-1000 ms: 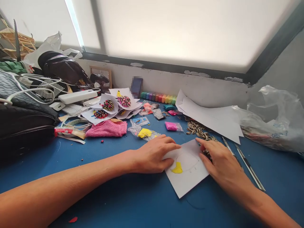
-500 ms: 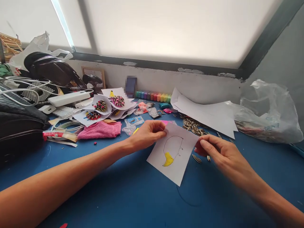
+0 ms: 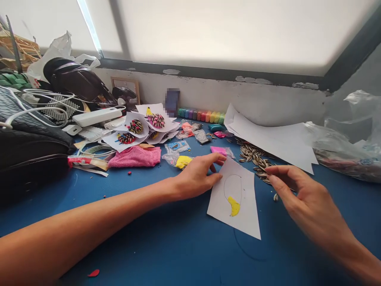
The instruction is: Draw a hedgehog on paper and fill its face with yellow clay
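A white sheet of paper (image 3: pixel 220 210) lies low over the blue table, tilted a little. It bears a thin outlined shape with a flat yellow clay patch (image 3: pixel 234 206) at its lower end. At the sheet's upper left edge, my left hand (image 3: pixel 202 174) grips the paper with curled fingers and thumb. My right hand (image 3: pixel 300 194) is off the sheet, its thumb and index finger slightly apart, just in front of a pile of striped sunflower seeds (image 3: pixel 253 155). No held object shows between those fingertips. One loose seed (image 3: pixel 276 197) lies below them.
Yellow clay (image 3: pixel 183 161) and pink clay (image 3: pixel 218 151) in bags lie behind my left hand. Further left are a pink cloth (image 3: pixel 135 156), seed-decorated hedgehog pictures (image 3: pixel 156 120) and a black bag (image 3: pixel 32 159). White paper (image 3: pixel 274 139) and a plastic bag (image 3: pixel 348 155) stand back right.
The sheet has come down toward the table and slightly right in view, with my left hand still at its edge. My right hand has let go of it and moved beside the seeds.
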Tool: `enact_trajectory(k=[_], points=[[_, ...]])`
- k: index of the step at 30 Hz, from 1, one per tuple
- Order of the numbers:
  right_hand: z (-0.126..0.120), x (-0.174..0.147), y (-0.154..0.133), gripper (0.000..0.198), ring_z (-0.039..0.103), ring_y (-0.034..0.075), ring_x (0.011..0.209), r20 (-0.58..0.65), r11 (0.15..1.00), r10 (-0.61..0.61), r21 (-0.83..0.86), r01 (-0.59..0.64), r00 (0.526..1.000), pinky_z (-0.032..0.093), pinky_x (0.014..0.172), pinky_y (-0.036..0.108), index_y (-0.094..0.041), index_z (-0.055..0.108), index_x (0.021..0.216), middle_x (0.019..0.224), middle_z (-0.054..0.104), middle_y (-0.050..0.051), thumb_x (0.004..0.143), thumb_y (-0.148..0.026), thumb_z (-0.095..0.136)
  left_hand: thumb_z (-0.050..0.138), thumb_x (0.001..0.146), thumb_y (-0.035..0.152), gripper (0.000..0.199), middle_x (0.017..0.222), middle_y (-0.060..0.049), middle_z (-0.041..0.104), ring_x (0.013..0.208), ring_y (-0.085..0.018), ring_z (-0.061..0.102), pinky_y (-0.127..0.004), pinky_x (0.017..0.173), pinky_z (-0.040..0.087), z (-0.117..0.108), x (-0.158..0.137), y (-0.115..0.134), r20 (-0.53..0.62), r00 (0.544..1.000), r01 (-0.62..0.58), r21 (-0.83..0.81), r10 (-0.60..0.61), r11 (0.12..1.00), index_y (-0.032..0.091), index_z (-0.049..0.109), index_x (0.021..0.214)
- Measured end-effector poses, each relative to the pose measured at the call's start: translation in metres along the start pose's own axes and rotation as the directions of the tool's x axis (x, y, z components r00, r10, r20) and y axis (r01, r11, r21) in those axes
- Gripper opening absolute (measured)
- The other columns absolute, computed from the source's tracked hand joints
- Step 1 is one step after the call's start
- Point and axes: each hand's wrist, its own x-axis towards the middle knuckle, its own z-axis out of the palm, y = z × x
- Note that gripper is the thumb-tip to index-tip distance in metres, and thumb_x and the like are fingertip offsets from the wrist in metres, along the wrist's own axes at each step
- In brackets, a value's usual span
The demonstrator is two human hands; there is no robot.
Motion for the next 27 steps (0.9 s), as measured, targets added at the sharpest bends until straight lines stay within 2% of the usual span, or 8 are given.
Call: enact_trajectory(k=[2, 4, 5, 8, 10, 12, 18, 27], points=[[0.001, -0.007, -0.007, 0.018, 0.064, 0.021, 0.069, -0.074, 0.985, -0.162, -0.066, 0.157, 0.984, 0.047, 0.055, 0.031, -0.026, 0.065, 0.084, 0.080, 0.069, 0.004, 0.084, -0.042, 0.055, 0.060, 0.080, 0.010, 0.053, 0.139, -0.013, 0.053, 0.128, -0.025, 0.049, -0.043, 0.106, 0.041, -0.001, -0.003, 0.001, -0.002, 0.988, -0.150, 0.240, 0.155, 0.959, 0.015, 0.051, 0.132], [0.003, -0.014, -0.011, 0.017, 0.063, 0.018, 0.063, -0.042, 0.958, -0.278, -0.084, 0.274, 0.960, 0.047, 0.052, 0.028, -0.026, 0.062, 0.080, 0.075, 0.067, 0.001, 0.088, -0.040, 0.054, 0.060, 0.084, 0.014, 0.053, 0.148, -0.014, 0.043, 0.139, -0.025, 0.038, -0.042, 0.116, 0.030, -0.003, -0.007, 0.004, 0.100, 0.962, -0.274, 0.354, 0.255, 0.894, 0.013, 0.050, 0.136], [0.004, -0.017, -0.012, 0.019, 0.062, 0.016, 0.061, 0.001, 0.944, -0.322, -0.078, 0.321, 0.947, 0.047, 0.051, 0.027, -0.026, 0.061, 0.078, 0.073, 0.067, 0.000, 0.090, -0.038, 0.053, 0.060, 0.087, 0.019, 0.050, 0.150, -0.013, 0.042, 0.141, -0.024, 0.035, -0.040, 0.118, 0.026, -0.005, -0.008, 0.006, 0.203, 0.939, -0.334, 0.364, 0.276, 0.869, 0.013, 0.051, 0.135], [0.012, -0.023, -0.010, 0.020, 0.065, 0.014, 0.068, 0.116, 0.888, -0.448, -0.055, 0.456, 0.887, 0.052, 0.058, 0.023, -0.025, 0.062, 0.081, 0.079, 0.068, 0.000, 0.094, -0.030, 0.049, 0.063, 0.088, 0.045, 0.068, 0.154, -0.014, 0.035, 0.148, -0.026, 0.021, -0.040, 0.123, 0.010, -0.006, -0.013, 0.011, 0.457, 0.864, -0.402, 0.370, 0.213, 0.838, 0.009, 0.043, 0.143], [0.017, -0.026, -0.005, 0.018, 0.069, 0.014, 0.084, 0.137, 0.838, -0.527, -0.079, 0.540, 0.839, 0.056, 0.072, 0.022, -0.024, 0.066, 0.092, 0.094, 0.070, 0.002, 0.094, -0.022, 0.048, 0.056, 0.091, 0.052, 0.075, 0.157, -0.014, 0.028, 0.149, -0.027, 0.015, -0.041, 0.123, 0.005, -0.005, -0.015, 0.010, 0.534, 0.828, -0.411, 0.373, 0.170, 0.832, 0.009, 0.035, 0.148], [0.021, -0.027, 0.000, 0.024, 0.069, 0.015, 0.095, 0.149, 0.792, -0.578, -0.132, 0.596, 0.802, 0.056, 0.081, 0.024, -0.022, 0.067, 0.104, 0.105, 0.070, 0.005, 0.092, -0.015, 0.048, 0.050, 0.094, 0.055, 0.075, 0.158, -0.012, 0.025, 0.149, -0.026, 0.013, -0.041, 0.122, 0.004, -0.003, -0.016, 0.007, 0.557, 0.815, -0.413, 0.368, 0.158, 0.833, 0.010, 0.030, 0.150], [0.026, -0.030, 0.003, 0.033, 0.070, 0.019, 0.091, 0.185, 0.722, -0.631, -0.216, 0.657, 0.754, 0.059, 0.075, 0.030, -0.020, 0.071, 0.107, 0.103, 0.070, 0.010, 0.089, -0.012, 0.045, 0.046, 0.094, 0.057, 0.077, 0.159, -0.013, 0.021, 0.149, -0.028, 0.012, -0.051, 0.121, 0.005, -0.001, -0.017, 0.002, 0.555, 0.816, -0.406, 0.350, 0.163, 0.844, 0.012, 0.024, 0.152], [0.029, -0.034, 0.005, 0.035, 0.068, 0.021, 0.093, 0.145, 0.716, -0.644, -0.234, 0.658, 0.751, 0.057, 0.075, 0.034, -0.027, 0.072, 0.109, 0.105, 0.070, 0.008, 0.088, -0.014, 0.046, 0.048, 0.094, 0.057, 0.077, 0.159, -0.013, 0.021, 0.149, -0.030, 0.011, -0.054, 0.120, 0.007, -0.003, -0.015, 0.005, 0.568, 0.811, -0.382, 0.335, 0.140, 0.861, 0.013, 0.025, 0.153]])
